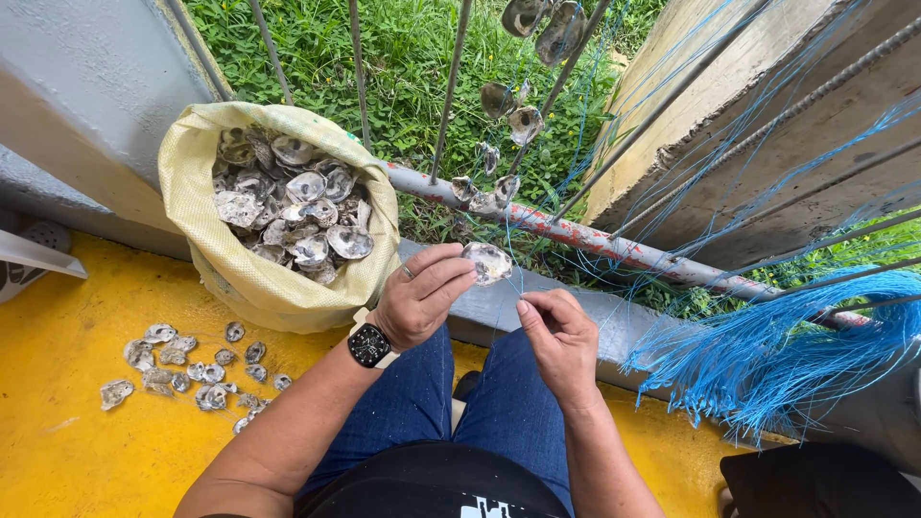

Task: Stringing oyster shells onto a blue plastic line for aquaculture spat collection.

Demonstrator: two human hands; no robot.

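- Head view: the oyster shell [487,261] sits pinched at the tips of my left hand [419,299], held in the air above the grey ledge [499,312], just in front of my knees.
- My left fingers [451,278] are closed on the shell's left edge; its broad face is turned up toward me and its long axis runs roughly left to right.
- My right hand [559,336] lies just right of and below the shell, not touching it. Its fingers [531,309] are closed, pinching a thin blue line [515,273] that runs up past the shell's right edge.
- So the shell lies up and left of my right fingertips, the line between them; the left hand is the one on the shell.
- The line goes up to a string of shells [499,144] already hanging by the metal rods [451,91].
- Room: open air above my lap; the painted pipe [585,240] and rods stand close behind the shell.
- To the right, a bundle of blue lines [777,345] hangs off the rods.
- To the left, a yellow sack [278,221] full of shells stands at the floor's edge, and loose shells [187,369] lie on the yellow floor [77,441].
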